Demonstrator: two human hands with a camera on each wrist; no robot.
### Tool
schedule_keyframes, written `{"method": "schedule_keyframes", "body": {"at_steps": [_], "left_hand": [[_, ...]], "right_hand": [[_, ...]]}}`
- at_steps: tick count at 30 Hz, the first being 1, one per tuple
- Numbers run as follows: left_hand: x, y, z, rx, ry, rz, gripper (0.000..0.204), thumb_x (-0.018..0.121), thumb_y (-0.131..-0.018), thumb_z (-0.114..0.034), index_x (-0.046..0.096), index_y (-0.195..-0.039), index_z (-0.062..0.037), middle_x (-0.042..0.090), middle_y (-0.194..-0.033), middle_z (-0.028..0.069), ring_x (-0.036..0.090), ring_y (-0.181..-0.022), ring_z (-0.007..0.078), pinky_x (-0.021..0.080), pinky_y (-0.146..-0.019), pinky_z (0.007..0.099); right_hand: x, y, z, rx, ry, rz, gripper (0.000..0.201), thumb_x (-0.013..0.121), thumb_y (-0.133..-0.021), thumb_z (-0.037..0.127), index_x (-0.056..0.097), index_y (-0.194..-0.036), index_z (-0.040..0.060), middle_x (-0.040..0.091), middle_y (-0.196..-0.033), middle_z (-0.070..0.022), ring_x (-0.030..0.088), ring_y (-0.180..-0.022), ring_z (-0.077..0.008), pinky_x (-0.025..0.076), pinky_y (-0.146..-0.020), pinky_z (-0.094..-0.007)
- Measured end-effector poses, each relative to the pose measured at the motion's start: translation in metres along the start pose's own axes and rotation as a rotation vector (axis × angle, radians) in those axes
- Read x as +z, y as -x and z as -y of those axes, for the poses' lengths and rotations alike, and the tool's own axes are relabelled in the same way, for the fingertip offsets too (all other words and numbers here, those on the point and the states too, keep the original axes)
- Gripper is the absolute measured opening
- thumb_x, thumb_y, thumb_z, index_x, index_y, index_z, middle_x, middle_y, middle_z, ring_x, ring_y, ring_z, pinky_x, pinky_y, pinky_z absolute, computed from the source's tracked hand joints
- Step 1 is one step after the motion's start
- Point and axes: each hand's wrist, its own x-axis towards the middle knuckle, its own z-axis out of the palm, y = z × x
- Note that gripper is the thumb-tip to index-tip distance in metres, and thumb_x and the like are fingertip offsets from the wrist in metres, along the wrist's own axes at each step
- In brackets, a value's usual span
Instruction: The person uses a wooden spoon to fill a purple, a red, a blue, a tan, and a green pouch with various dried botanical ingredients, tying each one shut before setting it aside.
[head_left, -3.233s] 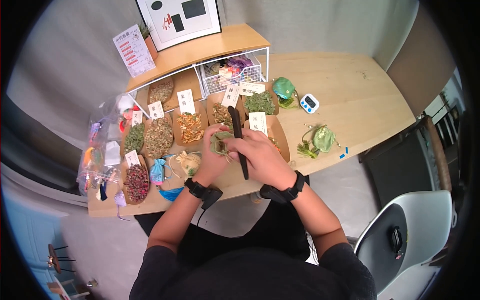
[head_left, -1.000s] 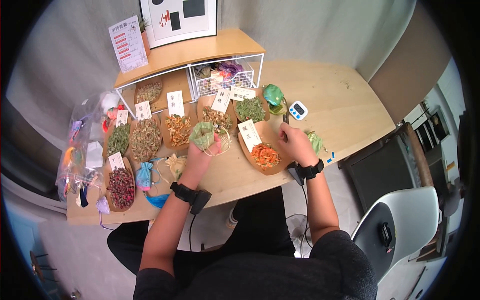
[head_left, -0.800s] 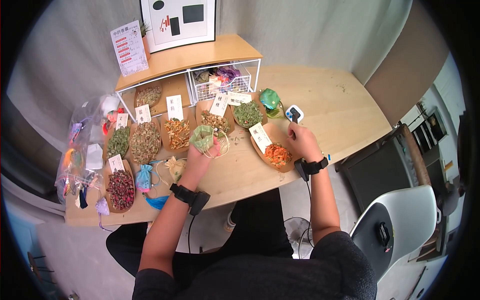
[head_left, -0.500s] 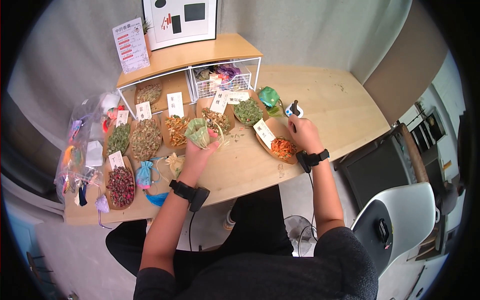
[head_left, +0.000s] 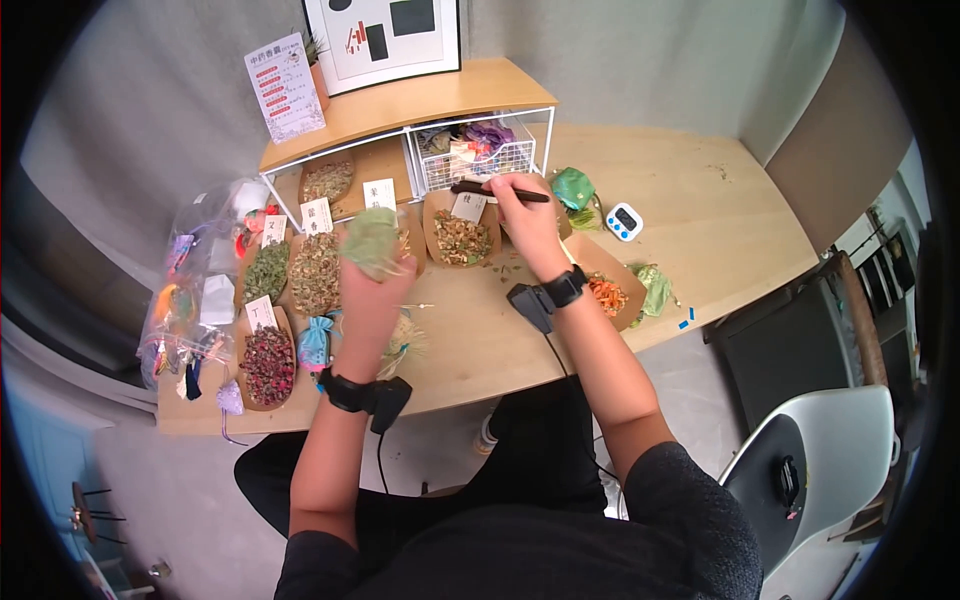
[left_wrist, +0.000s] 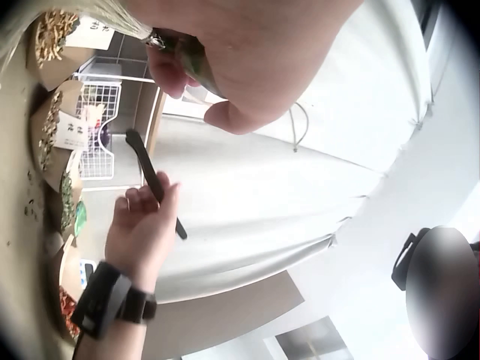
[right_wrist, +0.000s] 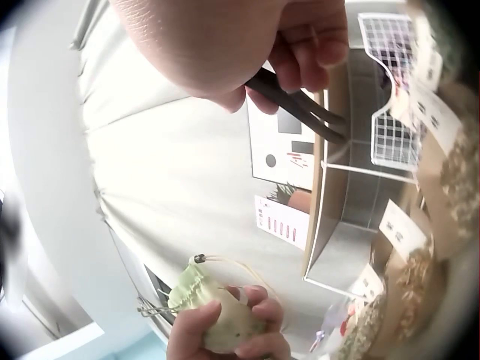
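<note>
Tweezers (head_left: 472,188) are pinched in my right hand (head_left: 525,215), raised above the herb trays (head_left: 437,206), while my left hand (head_left: 372,292) grips a green pouch (head_left: 370,240) up off the table (head_left: 690,190).

The head view looks forward and down from above, far enough back to take in the table (head_left: 690,200) from its near edge to the shelf (head_left: 420,100) at its far edge. The left wrist view sits close by the left hand (left_wrist: 262,64), turned sideways, facing the right hand (left_wrist: 142,234); the right wrist view, turned the opposite way, reverses this. All three share the basket (head_left: 495,163), though glare makes the wrist views' exact tilt hard to judge.
</note>
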Motion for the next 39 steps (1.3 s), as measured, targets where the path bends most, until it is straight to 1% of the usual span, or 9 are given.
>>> {"method": "schedule_keyframes", "body": {"at_steps": [2,3,5,9,14,18,30,36,39], "left_hand": [[0.007,0.007,0.038,0.081,-0.183,0.066,0.055,0.076,-0.079,-0.003,0.047,-0.126,-0.0012,0.062,-0.11,0.0083,0.064,-0.095,0.0193,0.054,-0.081,0.0328],[0.01,0.012,0.056,0.121,-0.272,0.101,0.058,0.077,-0.077,-0.004,0.046,-0.126,-0.0013,0.062,-0.11,0.0089,0.064,-0.096,0.0205,0.053,-0.083,0.0346],[0.013,0.022,0.076,0.029,-0.283,0.155,0.058,0.077,-0.075,-0.005,0.047,-0.124,-0.0023,0.062,-0.111,0.0115,0.064,-0.099,0.0236,0.052,-0.086,0.0378],[0.018,0.026,0.072,-0.064,-0.412,0.26,0.057,0.076,-0.076,-0.007,0.047,-0.124,-0.0031,0.064,-0.118,0.0135,0.064,-0.108,0.0245,0.051,-0.09,0.037],[0.026,0.027,0.055,-0.077,-0.514,0.339,0.051,0.075,-0.078,-0.012,0.049,-0.121,-0.0015,0.064,-0.111,0.0191,0.065,-0.103,0.0332,0.051,-0.088,0.0407],[0.029,0.025,0.046,-0.085,-0.496,0.362,0.048,0.073,-0.079,-0.013,0.05,-0.119,-0.0008,0.063,-0.11,0.0204,0.064,-0.103,0.0366,0.051,-0.089,0.0416],[0.031,0.025,0.063,-0.108,-0.347,0.359,0.053,0.077,-0.082,-0.013,0.049,-0.125,-0.0003,0.067,-0.109,0.0116,0.064,-0.099,0.0182,0.051,-0.087,0.0343],[0.028,0.025,0.073,-0.103,-0.332,0.346,0.053,0.079,-0.081,-0.013,0.049,-0.124,-0.0011,0.066,-0.109,0.0101,0.064,-0.099,0.0178,0.051,-0.088,0.0343],[0.028,0.026,0.077,-0.075,-0.37,0.308,0.056,0.08,-0.08,-0.014,0.049,-0.124,-0.002,0.066,-0.11,0.0096,0.063,-0.099,0.0175,0.051,-0.088,0.0344]], "right_hand": [[0.011,-0.006,-0.027,0.145,-0.138,0.0,0.028,0.057,-0.104,0.027,0.07,-0.099,0.0027,0.059,-0.076,0.0,0.052,-0.065,-0.0059,0.04,-0.058,-0.0222],[0.014,-0.005,-0.039,0.132,-0.165,-0.008,0.028,0.058,-0.103,0.028,0.07,-0.102,0.0035,0.061,-0.075,-0.0003,0.053,-0.061,-0.0055,0.041,-0.055,-0.0228],[0.019,-0.001,-0.042,0.185,-0.248,-0.026,0.028,0.057,-0.103,0.028,0.069,-0.104,0.0034,0.062,-0.074,0.0,0.055,-0.062,-0.0056,0.042,-0.056,-0.0227],[0.022,0.003,-0.049,0.182,-0.208,-0.067,0.02,0.063,-0.1,0.021,0.067,-0.102,0.0022,0.065,-0.075,-0.0005,0.058,-0.064,-0.0063,0.045,-0.057,-0.023],[0.016,0.0,-0.054,0.204,0.005,-0.135,0.017,0.069,-0.095,0.019,0.068,-0.095,0.0017,0.062,-0.069,0.0002,0.056,-0.062,-0.0064,0.044,-0.056,-0.0253],[0.021,0.005,-0.054,0.079,0.186,-0.142,0.018,0.069,-0.093,0.019,0.068,-0.093,0.0013,0.06,-0.065,-0.0024,0.055,-0.06,-0.0096,0.044,-0.056,-0.0282],[0.024,0.01,-0.045,0.03,0.353,-0.017,0.019,0.071,-0.092,0.018,0.068,-0.095,-0.0006,0.068,-0.072,-0.0099,0.063,-0.063,-0.0158,0.052,-0.062,-0.0306],[0.024,0.008,-0.054,-0.039,0.306,-0.005,0.018,0.072,-0.091,0.015,0.069,-0.097,-0.0014,0.069,-0.075,-0.0105,0.065,-0.065,-0.0165,0.053,-0.063,-0.0307],[0.024,0.01,-0.045,0.04,0.345,0.016,0.017,0.07,-0.093,0.014,0.069,-0.102,-0.0011,0.071,-0.083,-0.008,0.066,-0.075,-0.0124,0.053,-0.069,-0.0281]]}}
